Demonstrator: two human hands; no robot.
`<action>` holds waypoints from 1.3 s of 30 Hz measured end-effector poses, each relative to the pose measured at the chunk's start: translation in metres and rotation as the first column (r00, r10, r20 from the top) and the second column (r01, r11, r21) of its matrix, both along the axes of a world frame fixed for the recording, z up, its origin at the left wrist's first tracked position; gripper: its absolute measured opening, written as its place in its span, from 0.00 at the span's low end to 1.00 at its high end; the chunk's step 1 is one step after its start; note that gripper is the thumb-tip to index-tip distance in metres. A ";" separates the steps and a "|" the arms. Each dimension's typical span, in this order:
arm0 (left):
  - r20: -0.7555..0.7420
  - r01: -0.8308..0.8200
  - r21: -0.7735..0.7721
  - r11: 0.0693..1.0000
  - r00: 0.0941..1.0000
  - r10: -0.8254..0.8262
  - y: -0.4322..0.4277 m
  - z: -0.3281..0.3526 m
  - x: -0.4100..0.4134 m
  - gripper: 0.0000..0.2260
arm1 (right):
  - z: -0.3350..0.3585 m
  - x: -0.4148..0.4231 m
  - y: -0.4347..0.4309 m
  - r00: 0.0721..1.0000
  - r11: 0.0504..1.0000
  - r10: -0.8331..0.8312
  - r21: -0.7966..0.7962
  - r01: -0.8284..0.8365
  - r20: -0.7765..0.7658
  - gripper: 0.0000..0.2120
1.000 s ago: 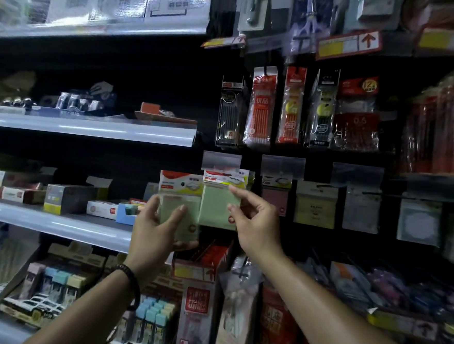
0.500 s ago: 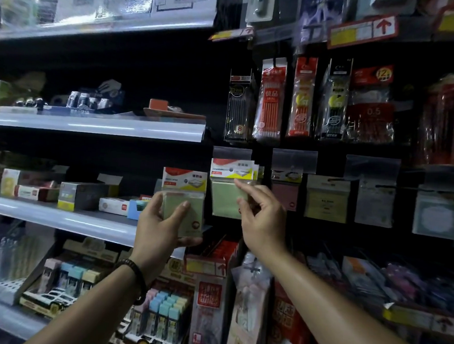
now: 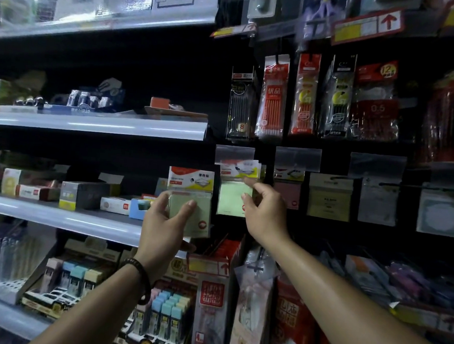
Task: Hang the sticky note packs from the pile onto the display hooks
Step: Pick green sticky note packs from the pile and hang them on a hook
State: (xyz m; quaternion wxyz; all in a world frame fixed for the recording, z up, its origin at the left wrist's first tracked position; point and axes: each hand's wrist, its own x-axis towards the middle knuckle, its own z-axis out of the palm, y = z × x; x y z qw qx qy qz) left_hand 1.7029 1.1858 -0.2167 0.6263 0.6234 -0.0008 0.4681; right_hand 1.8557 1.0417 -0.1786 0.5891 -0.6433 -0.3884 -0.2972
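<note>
Left hand [image 3: 167,222] is clamped on a green sticky note pack [image 3: 191,200], thumb across the front, fingers behind, header card up. The pack is held off the rack, in front of the right end of the middle shelf [image 3: 56,213], on no hook yet.

Right hand [image 3: 267,215] is at the hung pack [image 3: 232,197], same green, on the leftmost peg of the sticky-note row. The index tip is on its header card and the thumb at the pad's right edge. It reads as a light pinch, the other fingers curled and free. The display hook is hidden behind the clear price flap [image 3: 234,154], so I cannot tell whether the hang hole is fully seated. Several headers look stacked there.

The hands are apart and the two green packs are just beside each other. The pink pack [image 3: 286,194] hangs on the next peg right, near the right hand.

Risks, as judged:
- The hung pack may sit only on the hook's tip, and an early release would drop it onto the goods below.
- The flap hides the peg end, so the next pack's hole could miss and its header bend or tear.
- The peg looks crowded, and forcing another pack on may push the front ones off.
- Pulling the right hand back carelessly could knock the pink pack swinging.
</note>
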 end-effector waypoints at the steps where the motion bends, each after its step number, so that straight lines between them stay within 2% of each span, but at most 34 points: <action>1: -0.001 -0.005 0.015 1.000 1.000 0.005 0.001 -0.001 0.001 0.08 | 0.002 0.002 0.000 1.000 1.000 -0.017 -0.020 0.017 -0.013 0.15; 3: -0.019 0.012 0.009 1.000 1.000 -0.012 0.002 -0.001 0.003 0.08 | 0.006 0.006 0.000 0.997 0.991 -0.077 -0.114 0.075 -0.012 0.17; 7: -0.110 0.074 -0.050 0.996 0.991 -0.079 0.004 0.001 0.011 0.09 | 0.017 0.017 0.002 0.978 0.905 -0.210 -0.381 0.191 -0.010 0.28; 11: -0.132 0.100 -0.034 0.994 0.986 -0.104 0.001 0.002 0.018 0.10 | 0.030 0.021 0.002 0.952 0.818 -0.305 -0.506 0.275 0.026 0.32; 13: -0.126 0.114 -0.030 0.993 0.985 -0.117 -0.003 0.005 0.019 0.10 | 0.031 0.014 -0.001 0.930 0.767 -0.365 -0.557 0.319 0.029 0.31; 15: -0.131 0.126 -0.020 0.992 0.983 -0.127 -0.007 0.007 0.021 0.10 | 0.025 0.003 -0.008 0.905 0.762 -0.412 -0.505 0.406 0.106 0.25; 18: -0.138 0.033 0.076 0.997 0.990 -0.023 -0.012 0.007 0.026 0.11 | 0.011 -0.005 -0.023 0.887 0.861 -0.400 -0.238 0.450 0.232 0.18; 21: -0.121 0.011 0.080 0.997 0.993 -0.001 -0.017 0.010 0.032 0.10 | 0.004 -0.003 -0.035 0.935 0.951 -0.263 -0.100 0.293 0.237 0.14; 22: -0.112 0.025 0.064 0.998 0.994 -0.017 -0.019 0.012 0.035 0.11 | 0.002 -0.003 -0.037 0.962 0.976 -0.164 -0.103 0.190 0.219 0.16; 24: -0.087 0.039 0.030 0.999 0.996 -0.036 -0.022 0.016 0.040 0.12 | -0.003 -0.006 -0.038 0.988 0.984 0.042 -0.176 -0.015 0.149 0.25; 26: -0.080 0.062 -0.013 0.998 0.995 -0.062 -0.025 0.018 0.043 0.13 | -0.010 -0.008 -0.036 0.987 0.970 0.128 -0.218 -0.103 0.100 0.35; 30: -0.049 0.026 -0.004 1.000 0.998 -0.026 -0.027 0.020 0.047 0.16 | -0.011 -0.011 -0.027 0.989 0.984 0.142 -0.112 -0.136 0.049 0.39; 34: 0.047 -0.194 0.170 0.966 0.981 0.189 -0.026 0.021 0.051 0.14 | -0.010 -0.007 -0.017 0.987 0.987 0.158 -0.014 -0.158 0.001 0.41; 37: 0.080 -0.224 0.221 0.949 0.974 0.211 -0.028 0.018 0.048 0.10 | -0.014 -0.005 -0.017 0.989 0.989 0.147 0.005 -0.147 0.002 0.40; 39: 0.088 -0.193 0.236 0.952 0.980 0.177 -0.031 0.016 0.046 0.12 | -0.020 -0.006 -0.019 0.992 0.992 0.127 -0.010 -0.127 0.026 0.38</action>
